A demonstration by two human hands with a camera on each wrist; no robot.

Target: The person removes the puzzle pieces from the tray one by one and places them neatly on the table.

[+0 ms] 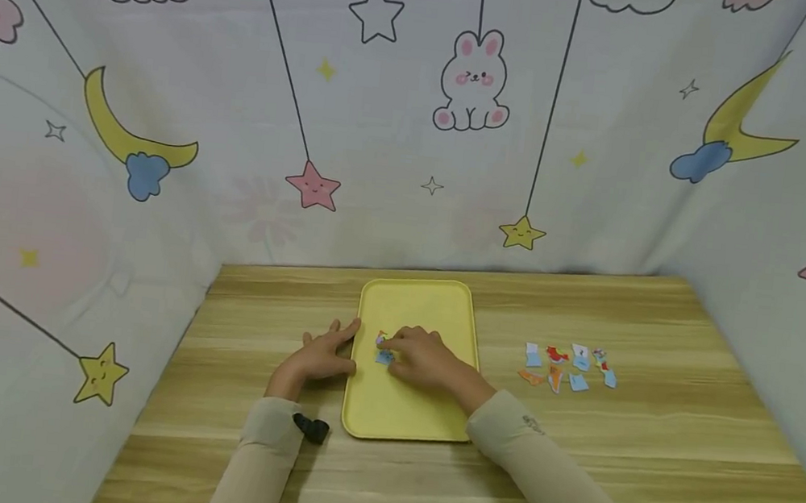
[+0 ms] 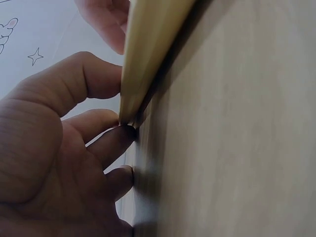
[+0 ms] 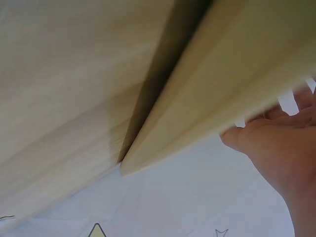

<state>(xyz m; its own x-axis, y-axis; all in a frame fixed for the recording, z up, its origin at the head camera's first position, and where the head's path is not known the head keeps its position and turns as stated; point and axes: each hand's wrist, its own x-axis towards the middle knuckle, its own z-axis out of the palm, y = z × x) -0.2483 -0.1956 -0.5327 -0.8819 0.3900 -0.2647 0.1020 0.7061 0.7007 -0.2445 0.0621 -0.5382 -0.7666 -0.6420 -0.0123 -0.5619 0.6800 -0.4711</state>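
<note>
A shallow yellow tray (image 1: 423, 419) lies on the wooden table. My left hand (image 1: 321, 357) is at its left side, thumb and a fingertip touching the rim, other fingers spread toward the tabletop; the left wrist view shows this hand (image 2: 54, 143) against the tray's edge (image 2: 148, 54). Over the tray, my right hand (image 1: 429, 359) touches small printed puzzle pieces (image 1: 384, 357) with index finger and thumb apart. One piece, orange and blue (image 1: 381, 335), sits under the index fingertip, partly covered. In the right wrist view, the tray's rim hides this hand's (image 3: 281, 143) fingertips.
Several more puzzle pieces (image 1: 577, 382), red, orange, white and blue, lie in loose rows on the table right of the tray. A black strap end (image 1: 313, 429) hangs at my left cuff. Printed white curtains (image 1: 399, 138) stand behind and beside the table (image 1: 644, 469).
</note>
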